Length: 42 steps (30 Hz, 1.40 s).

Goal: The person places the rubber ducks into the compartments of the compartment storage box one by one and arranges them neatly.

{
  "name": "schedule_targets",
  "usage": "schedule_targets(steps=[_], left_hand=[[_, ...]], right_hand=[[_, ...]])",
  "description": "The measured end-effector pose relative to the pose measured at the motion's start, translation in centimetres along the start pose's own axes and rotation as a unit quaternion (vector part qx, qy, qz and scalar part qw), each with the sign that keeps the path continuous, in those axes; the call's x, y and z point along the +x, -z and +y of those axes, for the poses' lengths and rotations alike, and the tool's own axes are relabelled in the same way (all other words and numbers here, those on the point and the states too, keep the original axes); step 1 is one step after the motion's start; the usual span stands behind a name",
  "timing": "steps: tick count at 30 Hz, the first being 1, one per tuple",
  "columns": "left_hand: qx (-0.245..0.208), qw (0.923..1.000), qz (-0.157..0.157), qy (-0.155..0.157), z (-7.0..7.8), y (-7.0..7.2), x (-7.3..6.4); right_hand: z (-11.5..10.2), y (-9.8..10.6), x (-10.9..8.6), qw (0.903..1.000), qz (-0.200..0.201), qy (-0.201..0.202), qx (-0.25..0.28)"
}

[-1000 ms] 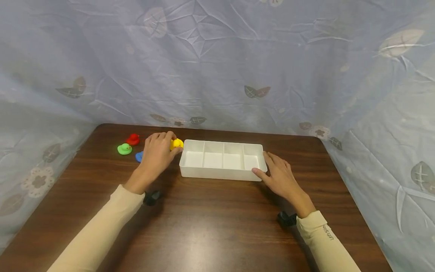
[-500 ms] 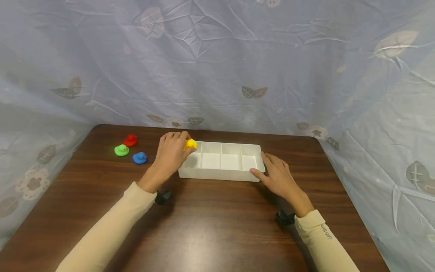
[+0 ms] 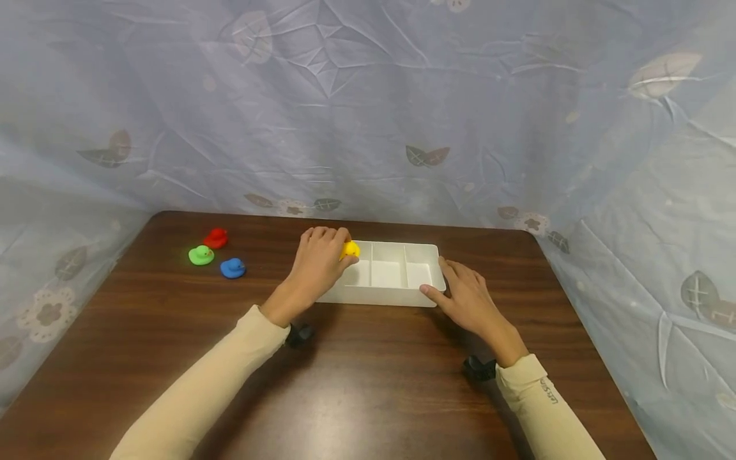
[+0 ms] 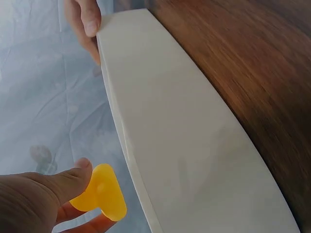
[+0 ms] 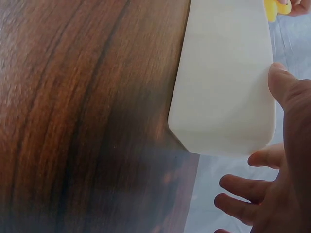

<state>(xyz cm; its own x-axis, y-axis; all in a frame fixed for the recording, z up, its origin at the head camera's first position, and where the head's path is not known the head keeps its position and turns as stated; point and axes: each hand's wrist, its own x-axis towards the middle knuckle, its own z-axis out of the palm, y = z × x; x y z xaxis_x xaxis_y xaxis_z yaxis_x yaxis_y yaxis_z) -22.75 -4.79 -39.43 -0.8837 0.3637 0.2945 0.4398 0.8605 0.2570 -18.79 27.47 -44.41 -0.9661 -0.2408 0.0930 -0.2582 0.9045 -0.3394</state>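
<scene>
My left hand pinches a yellow rubber duck between thumb and fingers. It holds the duck above the left part of a white divided box, and hand and forearm hide that end in the head view. From the left wrist, the duck shows beside the box's upper edge. At the opposite end, my right hand rests on the corner, thumb on the front rim and fingers along the end wall. The right wrist view shows those fingers spread and nearly straight.
Three more rubber ducks sit at the table's back left: a red duck, a green duck and a blue duck. A patterned curtain hangs behind and beside the dark wooden table.
My left hand has carried the yellow duck rightward, from beside the box's left end to over its compartments. The blue duck has come into full view. My right hand stays at the box corner.
</scene>
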Motion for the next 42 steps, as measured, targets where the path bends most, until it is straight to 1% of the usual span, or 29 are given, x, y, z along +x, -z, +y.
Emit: schedule_targets(steps=[6,12,19,27,35,42], left_hand=[[0.005,0.9997,-0.005,-0.023,1.7,-0.5,0.6],[0.008,0.9991,-0.008,-0.04,3.4,-1.1,1.6],[-0.002,0.9981,-0.034,-0.05,5.0,-1.9,2.4],[-0.002,0.9961,-0.042,-0.078,7.0,-2.6,3.3],[0.005,0.9943,-0.053,-0.092,8.3,-3.6,4.0],[0.008,0.9931,-0.074,-0.09,9.1,-4.4,4.5]], right_hand=[[-0.2,0.2,0.0,1.0,-0.009,-0.002,0.004],[-0.1,0.2,0.0,1.0,-0.004,-0.002,0.005],[-0.1,0.2,0.2,1.0,-0.006,-0.004,0.002],[0.0,0.2,0.2,0.9999,-0.012,-0.008,-0.005],[0.1,0.2,0.1,0.9998,-0.012,-0.012,-0.009],[0.1,0.0,0.2,0.9998,-0.012,-0.012,-0.003]])
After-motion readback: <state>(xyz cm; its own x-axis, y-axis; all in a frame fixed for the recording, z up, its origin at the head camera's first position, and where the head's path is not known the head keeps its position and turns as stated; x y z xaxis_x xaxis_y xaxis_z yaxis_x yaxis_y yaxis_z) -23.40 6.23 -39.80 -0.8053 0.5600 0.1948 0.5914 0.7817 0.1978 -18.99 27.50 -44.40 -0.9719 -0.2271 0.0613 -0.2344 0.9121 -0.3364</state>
